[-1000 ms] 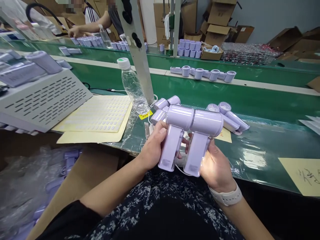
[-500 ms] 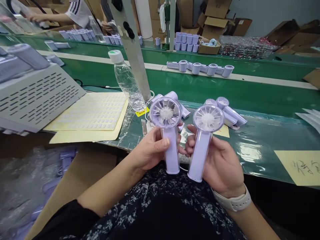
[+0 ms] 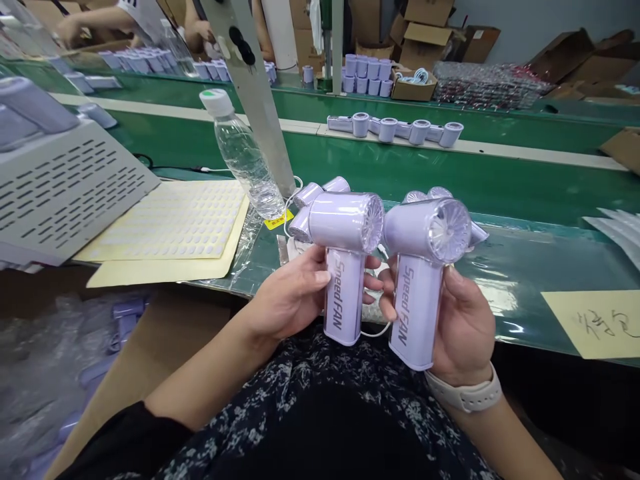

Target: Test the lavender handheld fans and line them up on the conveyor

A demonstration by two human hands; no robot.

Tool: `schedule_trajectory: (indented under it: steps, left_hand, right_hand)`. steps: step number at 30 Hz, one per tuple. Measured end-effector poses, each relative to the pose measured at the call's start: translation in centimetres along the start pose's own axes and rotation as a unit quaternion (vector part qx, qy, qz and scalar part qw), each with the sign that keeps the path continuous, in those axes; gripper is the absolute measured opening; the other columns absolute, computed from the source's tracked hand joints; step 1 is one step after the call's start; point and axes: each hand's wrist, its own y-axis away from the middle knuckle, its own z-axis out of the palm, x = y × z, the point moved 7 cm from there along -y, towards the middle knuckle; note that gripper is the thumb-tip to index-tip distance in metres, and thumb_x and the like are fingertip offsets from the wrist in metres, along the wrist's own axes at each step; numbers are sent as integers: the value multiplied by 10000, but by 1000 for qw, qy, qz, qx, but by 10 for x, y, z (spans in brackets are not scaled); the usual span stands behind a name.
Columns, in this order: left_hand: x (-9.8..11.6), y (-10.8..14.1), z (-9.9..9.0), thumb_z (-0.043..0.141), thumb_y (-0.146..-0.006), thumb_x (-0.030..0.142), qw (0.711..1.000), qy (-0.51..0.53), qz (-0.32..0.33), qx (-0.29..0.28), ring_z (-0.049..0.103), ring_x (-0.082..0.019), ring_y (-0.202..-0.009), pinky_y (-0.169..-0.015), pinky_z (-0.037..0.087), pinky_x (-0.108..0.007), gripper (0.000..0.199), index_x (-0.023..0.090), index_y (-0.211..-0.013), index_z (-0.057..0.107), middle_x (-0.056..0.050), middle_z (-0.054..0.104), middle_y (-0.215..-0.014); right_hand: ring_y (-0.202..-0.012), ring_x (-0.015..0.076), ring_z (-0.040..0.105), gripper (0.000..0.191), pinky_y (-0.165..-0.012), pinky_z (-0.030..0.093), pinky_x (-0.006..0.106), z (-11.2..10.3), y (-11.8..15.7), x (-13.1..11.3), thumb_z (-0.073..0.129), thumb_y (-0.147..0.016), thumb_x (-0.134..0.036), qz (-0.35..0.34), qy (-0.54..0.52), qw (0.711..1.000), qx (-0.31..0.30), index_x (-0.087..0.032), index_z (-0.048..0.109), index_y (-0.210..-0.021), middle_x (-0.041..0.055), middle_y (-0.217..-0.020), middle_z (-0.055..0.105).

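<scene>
My left hand (image 3: pixel 295 290) is closed round the handle of a lilac handheld fan (image 3: pixel 345 273), its thumb on the near edge and fingertips showing behind. My right hand (image 3: pixel 465 317) grips a second lilac handheld fan (image 3: pixel 417 300) by its handle. Both fans stand roughly upright side by side above my lap, "Speed FAN" lettering on their handles, their clear fronts turned to the right. Behind the left one, more lilac fans (image 3: pixel 306 195) lie on the green bench, and others (image 3: pixel 440 193) are partly hidden behind the right one.
A water bottle (image 3: pixel 245 157) leans by a metal post (image 3: pixel 260 100). Sticker sheets (image 3: pixel 175 217) lie beside a slotted grey box (image 3: pixel 75 190). Several fans (image 3: pixel 388 129) rest on the belt line. A carton (image 3: pixel 150 373) stands low at left. Across the line, a co-worker's arm (image 3: pixel 95 19) shows.
Both fans have been turned so that their fronts face right and the lettered sides of the handles show. Both hands still hold them; the view has shifted slightly.
</scene>
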Motion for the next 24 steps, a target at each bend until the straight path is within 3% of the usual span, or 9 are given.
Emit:
schedule_trajectory:
  steps: [3,5,8,11,18,22,24]
  left_hand:
    - [-3,2,1,760,-880,228,1000,-2,-20,-9,752,-310,-1118,-958,618,-447,403,221,-1263,634,-115,751,-1240]
    - [-5,2,-1,787,-876,244,1000,-7,-24,-9,740,-310,-1160,-961,626,-447,465,243,-1303,601,-104,753,-1264]
    - [-7,-1,-7,860,-815,333,999,-35,-15,-6,754,-307,-1132,-916,647,-422,557,236,-1281,572,-109,770,-1241]
    - [-10,-5,-12,907,-741,411,998,-61,-16,5,773,-304,-1083,-869,658,-397,668,226,-1266,537,-128,778,-1218]
    - [-24,-13,-22,937,-661,487,994,-81,-43,54,773,-317,-1073,-849,647,-399,772,220,-1254,522,-149,767,-1232]
    - [-23,-19,-18,935,-682,458,993,-96,-55,39,777,-294,-1046,-855,630,-397,701,205,-1201,538,-145,776,-1198]
    - [-20,-22,-14,931,-699,436,992,-105,-63,19,782,-281,-1017,-843,619,-378,649,197,-1162,545,-145,780,-1174]
  right_hand:
    - [-859,292,720,283,-798,624,502,-12,1,2,660,-891,-529,-12,-7,999,52,-274,755,-969,71,-912,737]
    - [-941,310,734,304,-870,614,536,-16,1,6,658,-901,-520,-10,-9,997,73,-293,744,-1084,71,-1003,760]
    - [-974,294,740,357,-885,614,513,-19,0,10,641,-931,-483,-10,-13,995,98,-323,684,-1247,56,-1062,768]
    - [-898,262,749,369,-820,629,465,-23,-3,14,630,-960,-454,-5,3,994,108,-337,646,-1310,35,-1002,775]
    - [-758,213,733,321,-712,639,378,-34,-7,18,673,-941,-387,-7,15,990,140,-269,685,-1240,42,-967,789]
    - [-758,205,736,221,-728,641,362,-39,-5,16,650,-932,-338,9,-1,981,195,-245,723,-1118,45,-922,797]
    - [-754,211,738,191,-725,643,372,-38,-4,15,611,-933,-334,9,-12,981,195,-238,734,-1043,45,-897,798]
